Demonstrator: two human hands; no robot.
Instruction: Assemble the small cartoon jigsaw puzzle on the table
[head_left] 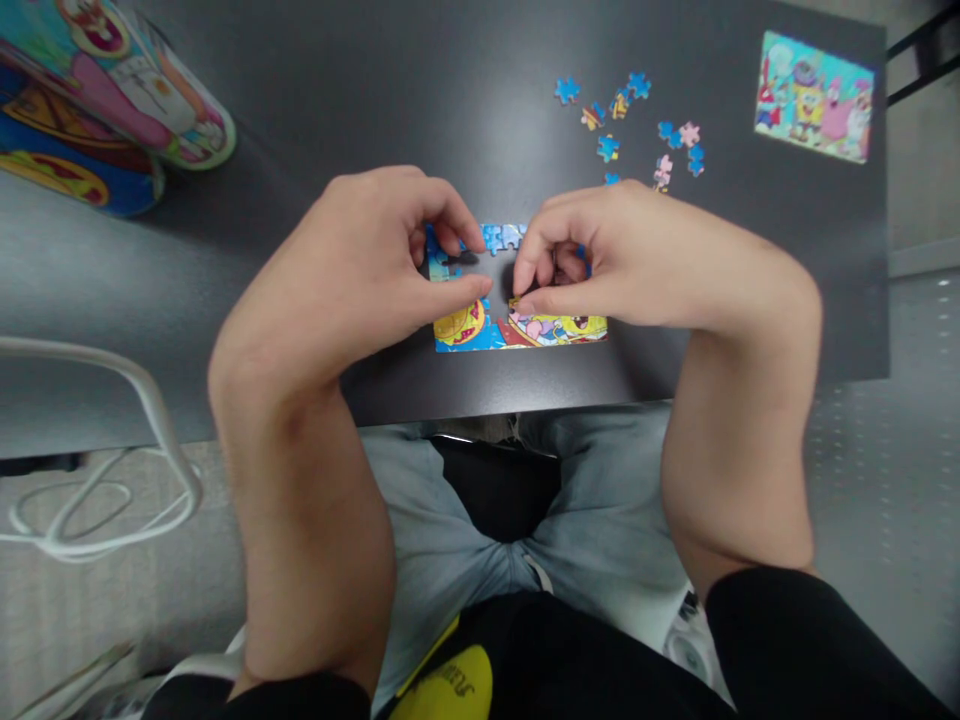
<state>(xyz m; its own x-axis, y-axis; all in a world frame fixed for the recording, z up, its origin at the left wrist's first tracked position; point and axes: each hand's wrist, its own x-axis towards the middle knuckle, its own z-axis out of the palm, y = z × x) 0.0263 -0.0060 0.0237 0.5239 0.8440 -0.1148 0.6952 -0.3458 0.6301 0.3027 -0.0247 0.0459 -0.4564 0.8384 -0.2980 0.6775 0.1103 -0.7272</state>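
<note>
A partly assembled jigsaw puzzle (517,335) lies near the table's front edge, its borders joined around a gap where dark tabletop shows. My left hand (390,245) hovers over its left side, thumb and index finger apart with nothing between them. Over the right side, my right hand (600,250) has thumb and index fingertip pinched together at a small yellowish puzzle piece (514,304), right by the puzzle's lower row. My right hand's other fingers are curled and cover much of the puzzle's right part.
Loose puzzle pieces (608,149), mostly blue and pink, are scattered beyond my right hand. A cartoon picture card (815,97) lies at the table's far right. Two colourful cartoon-printed containers (142,95) stand at the upper left. A white cable (150,400) loops at the left.
</note>
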